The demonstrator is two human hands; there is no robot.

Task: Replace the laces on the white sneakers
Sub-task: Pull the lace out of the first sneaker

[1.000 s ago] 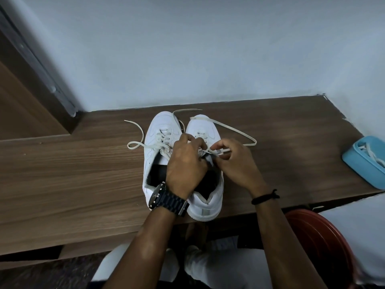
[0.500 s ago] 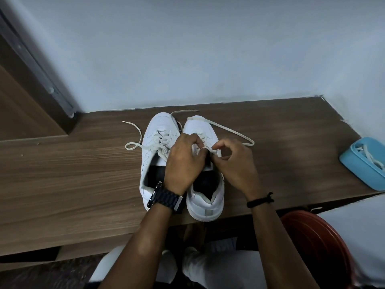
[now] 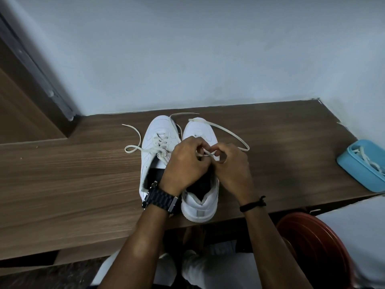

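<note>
Two white sneakers stand side by side on the wooden desk (image 3: 73, 184), toes toward the wall. The left sneaker (image 3: 155, 140) is partly laced, its loose lace end (image 3: 133, 148) looping out to the left. Over the tongue of the right sneaker (image 3: 200, 203) my left hand (image 3: 185, 165) and my right hand (image 3: 231, 163) meet, both pinching the white lace (image 3: 208, 153). That lace's long free end (image 3: 233, 136) curves out to the right and back over the toe. My hands hide the right sneaker's eyelets.
A light blue box (image 3: 354, 163) with white laces inside sits at the desk's right edge. A red-brown plastic stool (image 3: 312, 243) is below the desk at right. The wall runs close behind the sneakers, a wooden door frame at left.
My hands have shifted slightly toward the toe of the right sneaker, and a short stretch of lace now shows between my fingertips. The sneakers have stayed put.
</note>
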